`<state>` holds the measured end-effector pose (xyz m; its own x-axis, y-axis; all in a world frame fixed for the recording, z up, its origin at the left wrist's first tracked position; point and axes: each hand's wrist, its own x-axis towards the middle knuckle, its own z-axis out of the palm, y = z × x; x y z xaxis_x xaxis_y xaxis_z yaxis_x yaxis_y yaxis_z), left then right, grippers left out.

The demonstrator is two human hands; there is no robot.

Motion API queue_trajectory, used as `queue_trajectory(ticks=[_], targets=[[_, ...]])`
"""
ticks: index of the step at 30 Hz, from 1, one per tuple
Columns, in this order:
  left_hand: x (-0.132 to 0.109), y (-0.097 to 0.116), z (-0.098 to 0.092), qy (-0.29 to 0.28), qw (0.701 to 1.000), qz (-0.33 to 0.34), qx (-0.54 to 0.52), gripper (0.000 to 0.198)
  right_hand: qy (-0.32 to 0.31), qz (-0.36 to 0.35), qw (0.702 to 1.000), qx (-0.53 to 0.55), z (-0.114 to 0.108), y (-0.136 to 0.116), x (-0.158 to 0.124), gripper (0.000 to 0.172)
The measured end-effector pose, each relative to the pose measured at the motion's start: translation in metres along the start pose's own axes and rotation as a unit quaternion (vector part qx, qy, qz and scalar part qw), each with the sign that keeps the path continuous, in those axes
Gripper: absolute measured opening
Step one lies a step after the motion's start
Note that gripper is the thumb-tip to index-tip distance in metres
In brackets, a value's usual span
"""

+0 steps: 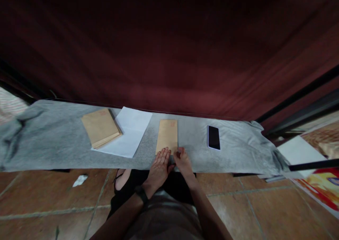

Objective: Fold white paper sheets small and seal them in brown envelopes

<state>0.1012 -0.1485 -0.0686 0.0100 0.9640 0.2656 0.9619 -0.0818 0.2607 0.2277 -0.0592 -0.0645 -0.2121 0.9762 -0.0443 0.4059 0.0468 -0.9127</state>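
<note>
A brown paper envelope (167, 135) lies lengthwise in front of me on a grey cloth, with a small reddish print near its upper right corner. Flat across its near end rests my left hand (160, 165), open with the fingers stretched out; a dark band is on that wrist. My right hand (182, 161) is closed at the envelope's lower right corner, fingers curled in and seeming to pinch the edge. Its fingertips are partly hidden. To the left, a stack of brown envelopes (100, 127) sits partly on top of white paper sheets (134, 128).
A dark-screened phone (213, 138) lies to the right on the grey cloth (238, 141) covering the narrow table. A dark red curtain (164, 56) hangs behind it. Crumpled white paper (79, 180) is on the tiled floor. Colourful printed packaging (321, 187) stands at the far right.
</note>
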Motion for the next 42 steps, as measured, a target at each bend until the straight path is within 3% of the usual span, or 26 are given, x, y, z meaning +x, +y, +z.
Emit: queue_trajectory(ticks=[3,6,8,17,20,24,30,35,38,42], targets=[[-0.001,-0.001,0.002,0.003,1.0,0.007,0.016,0.063,0.027,-0.053,0.987,-0.151,-0.008,-0.01,-0.014,0.04],[-0.001,-0.002,0.003,-0.003,1.0,0.003,0.028,0.059,-0.036,-0.176,0.953,-0.246,-0.005,-0.018,-0.031,0.042],[-0.002,-0.003,0.003,-0.004,0.999,-0.001,0.033,0.06,-0.06,-0.22,0.934,-0.274,-0.001,-0.017,-0.039,0.046],[-0.002,-0.016,-0.004,0.006,0.999,-0.016,0.044,0.057,-0.089,-0.251,0.914,-0.306,-0.009,0.009,-0.044,0.058],[0.023,-0.015,-0.001,-0.025,0.999,0.012,0.034,0.054,-0.084,-0.258,0.913,-0.305,-0.009,0.008,-0.043,0.057],[0.076,-0.017,0.006,-0.07,0.997,0.036,0.014,0.053,-0.07,-0.262,0.909,-0.318,-0.007,0.006,-0.043,0.051],[0.153,-0.034,0.017,-0.095,0.995,0.012,0.036,0.055,-0.035,-0.296,0.885,-0.359,-0.006,0.005,-0.042,0.056],[0.191,-0.046,0.02,-0.098,0.994,-0.028,0.049,0.059,-0.01,-0.302,0.874,-0.381,-0.005,0.003,-0.042,0.058],[0.188,-0.047,0.022,-0.094,0.994,-0.032,0.053,0.059,0.0,-0.306,0.874,-0.378,-0.003,0.005,-0.043,0.059],[0.146,-0.049,0.024,-0.087,0.995,0.016,0.045,0.057,-0.003,-0.308,0.875,-0.372,-0.003,0.01,-0.043,0.058]])
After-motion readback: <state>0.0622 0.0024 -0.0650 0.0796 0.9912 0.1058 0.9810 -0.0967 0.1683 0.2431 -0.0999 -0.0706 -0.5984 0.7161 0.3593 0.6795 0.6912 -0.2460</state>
